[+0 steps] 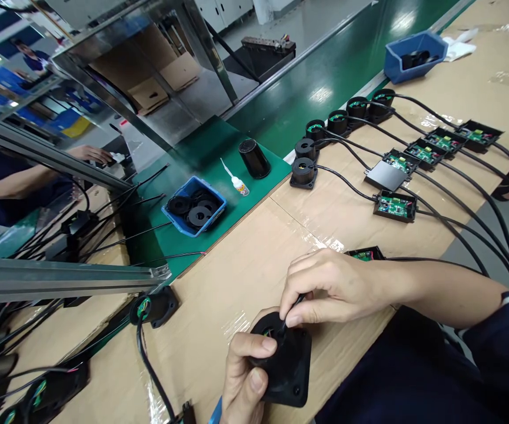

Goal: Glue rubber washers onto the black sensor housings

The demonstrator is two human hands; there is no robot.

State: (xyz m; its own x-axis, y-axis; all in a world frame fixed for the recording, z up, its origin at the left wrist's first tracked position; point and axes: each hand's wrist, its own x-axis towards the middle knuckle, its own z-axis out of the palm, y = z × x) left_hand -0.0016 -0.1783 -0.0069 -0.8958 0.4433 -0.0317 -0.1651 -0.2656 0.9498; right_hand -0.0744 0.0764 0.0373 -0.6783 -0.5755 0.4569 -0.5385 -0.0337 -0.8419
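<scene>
Black flanged housing [287, 380] is held tilted above the near part of the desk [240, 268]. The left hand [245, 368] grips its round end, with thumb and forefinger clamped on the side and face. The right hand [329, 288] pinches a black cable [299, 299] between thumb and fingertips where it meets the round face. For good control, support the housing firmly with the left hand, hold the cable close to its entry and apply force in line with the opening; avoid kinking. Exact seating cannot be told.

Just beyond the right forearm, an open circuit box [366, 254] is partly covered; keep the sleeve off its board. To the left, another wired housing [162, 306] lies beside a metal rail [60, 280], limiting elbow room. Farther off are a blue bin [214, 217] of black rings, a dropper bottle [240, 186] and a black cup [255, 159]. Far right, wired housings [302, 172] connect to circuit boxes [395, 206]; avoid snagging their leads.
</scene>
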